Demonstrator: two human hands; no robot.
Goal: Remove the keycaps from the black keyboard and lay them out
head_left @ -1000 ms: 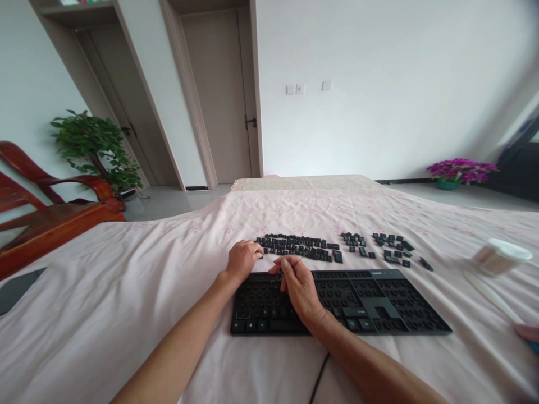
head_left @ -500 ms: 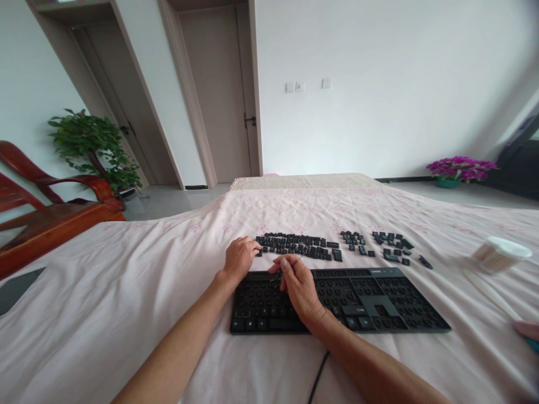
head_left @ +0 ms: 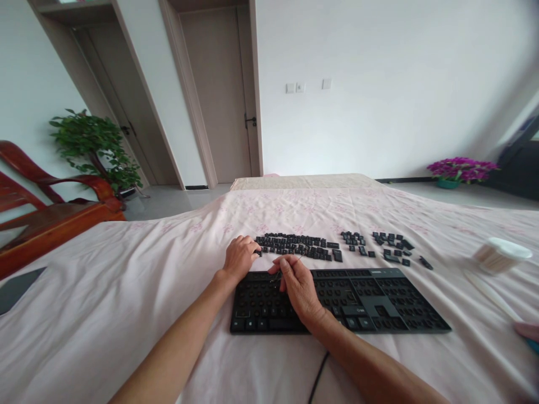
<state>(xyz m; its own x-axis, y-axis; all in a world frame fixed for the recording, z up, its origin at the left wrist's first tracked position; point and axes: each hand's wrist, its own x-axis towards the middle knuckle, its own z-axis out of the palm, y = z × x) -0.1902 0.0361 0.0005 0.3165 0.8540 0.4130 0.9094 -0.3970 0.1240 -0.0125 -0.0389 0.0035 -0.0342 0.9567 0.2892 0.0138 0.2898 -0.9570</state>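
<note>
A black keyboard lies on the cloth in front of me, most of its keycaps off and the sockets bare. Several loose black keycaps are spread in rows behind it. At the left end of these rows, my left hand pinches a keycap between thumb and fingers. My right hand is closed over the keyboard's upper left part, holding a thin wire keycap puller whose wire shows on both sides of the fingers. The fingers partly hide the puller.
More loose keycaps lie to the right. A tub of cotton swabs and a pale-handled brush are at far right. A dark flat object lies at left. The keyboard's cable runs toward me over the pink cloth.
My left thumb and fingers have closed slightly on the keycap at the left end of the rows. The right hand and keyboard have stayed in place.
</note>
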